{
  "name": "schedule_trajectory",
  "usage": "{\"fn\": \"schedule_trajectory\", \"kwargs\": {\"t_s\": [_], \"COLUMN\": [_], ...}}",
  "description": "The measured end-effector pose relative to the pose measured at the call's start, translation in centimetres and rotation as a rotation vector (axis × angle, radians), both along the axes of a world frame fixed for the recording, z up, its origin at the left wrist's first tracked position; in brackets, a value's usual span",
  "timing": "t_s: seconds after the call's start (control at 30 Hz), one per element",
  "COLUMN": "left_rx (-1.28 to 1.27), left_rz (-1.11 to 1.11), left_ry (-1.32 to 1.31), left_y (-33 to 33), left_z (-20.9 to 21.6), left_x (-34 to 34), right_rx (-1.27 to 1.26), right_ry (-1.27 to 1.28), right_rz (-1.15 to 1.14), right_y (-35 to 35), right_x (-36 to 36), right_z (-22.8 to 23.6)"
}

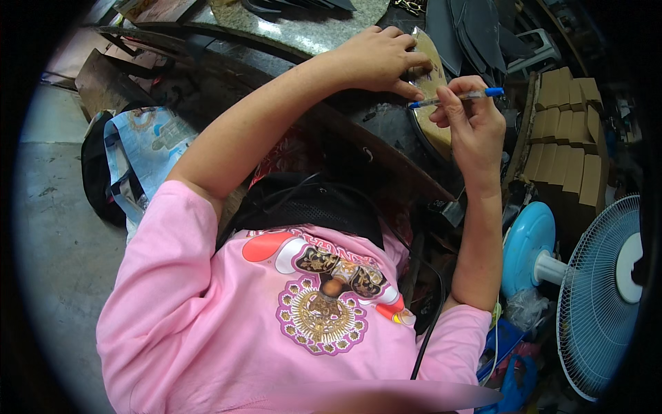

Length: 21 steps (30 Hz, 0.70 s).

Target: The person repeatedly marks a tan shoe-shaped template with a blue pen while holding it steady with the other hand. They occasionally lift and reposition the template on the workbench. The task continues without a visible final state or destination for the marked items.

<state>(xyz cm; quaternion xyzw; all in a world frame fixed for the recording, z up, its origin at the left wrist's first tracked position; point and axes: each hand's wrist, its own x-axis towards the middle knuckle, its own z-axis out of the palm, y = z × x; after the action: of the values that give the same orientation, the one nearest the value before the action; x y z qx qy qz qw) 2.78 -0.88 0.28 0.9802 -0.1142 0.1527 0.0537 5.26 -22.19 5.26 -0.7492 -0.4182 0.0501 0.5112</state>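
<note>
My left hand (378, 61) lies flat on a tan, curved piece of sheet material (433, 79) on the dark worktable (386, 127), pinning its upper part. My right hand (469, 117) grips a blue pen (456, 97), held nearly level with its tip pointing left at the tan piece, just below my left fingers. The lower end of the tan piece shows under my right hand.
A stack of tan cardboard pieces (569, 138) stands to the right. A light blue fan (593, 290) sits at lower right. Dark cut sheets (476, 27) lie at the top. A blue patterned bag (141, 155) rests on the floor to the left.
</note>
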Motion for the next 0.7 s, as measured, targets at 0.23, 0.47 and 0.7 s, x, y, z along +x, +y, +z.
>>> {"fn": "schedule_trajectory", "kwargs": {"t_s": [0.23,0.47,0.7], "left_rx": [-0.009,-0.020,-0.010], "left_rz": [-0.003,-0.009,-0.019], "left_ry": [-0.019,-0.002,0.002], "left_y": [-0.1,0.0,0.0], "left_z": [-0.2,0.0,0.0], "left_x": [0.1,0.0,0.0], "right_rx": [0.005,-0.043,-0.042], "right_ry": [0.029,0.021,-0.033], "right_rz": [-0.002,-0.099,-0.051], "right_y": [0.1,-0.4,0.3], "right_x": [0.1,0.3,0.9], "right_z": [-0.2,0.6,-0.5]}}
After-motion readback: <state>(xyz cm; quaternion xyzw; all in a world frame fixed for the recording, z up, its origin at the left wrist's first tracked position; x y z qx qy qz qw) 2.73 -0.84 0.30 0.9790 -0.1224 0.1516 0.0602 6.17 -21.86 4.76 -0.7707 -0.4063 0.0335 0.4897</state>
